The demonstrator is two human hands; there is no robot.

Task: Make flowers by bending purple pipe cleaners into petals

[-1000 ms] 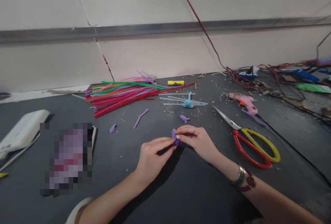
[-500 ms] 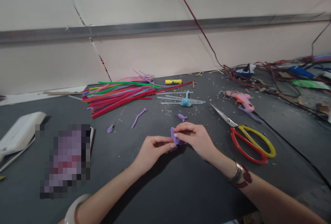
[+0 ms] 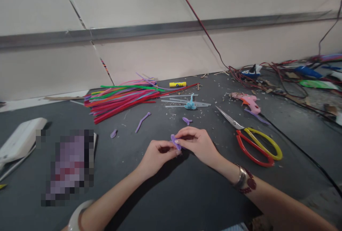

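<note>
Between my hands, just above the dark tabletop, is a small purple pipe-cleaner piece (image 3: 173, 138), bent into a rounded shape and partly covered by fingers. My left hand (image 3: 159, 156) pinches its lower edge between thumb and fingertips. From the other side, my right hand (image 3: 199, 143) grips it with thumb and forefinger, and the fingertips of both hands nearly meet. Just beyond them lies a small looped purple piece (image 3: 187, 121). A bent purple pipe-cleaner length (image 3: 143, 121) and a small purple loop (image 3: 113, 133) rest to the left. Farther back sits a light-blue pipe-cleaner flower (image 3: 190, 104).
Scissors (image 3: 248, 136) with red and yellow handles lie right of my hands, before a pink glue gun (image 3: 251, 103). Bundled colourful pipe cleaners (image 3: 120, 103), clear glue sticks (image 3: 171, 100) and a yellow tube (image 3: 177, 84) are at the back. A white power strip (image 3: 22, 136) and a pixelated phone-like object (image 3: 69, 167) stand left.
The purple piece has turned in my fingers and shifted slightly left, showing a narrower outline. My right hand has moved a little left with it. The whole view has shifted slightly.
</note>
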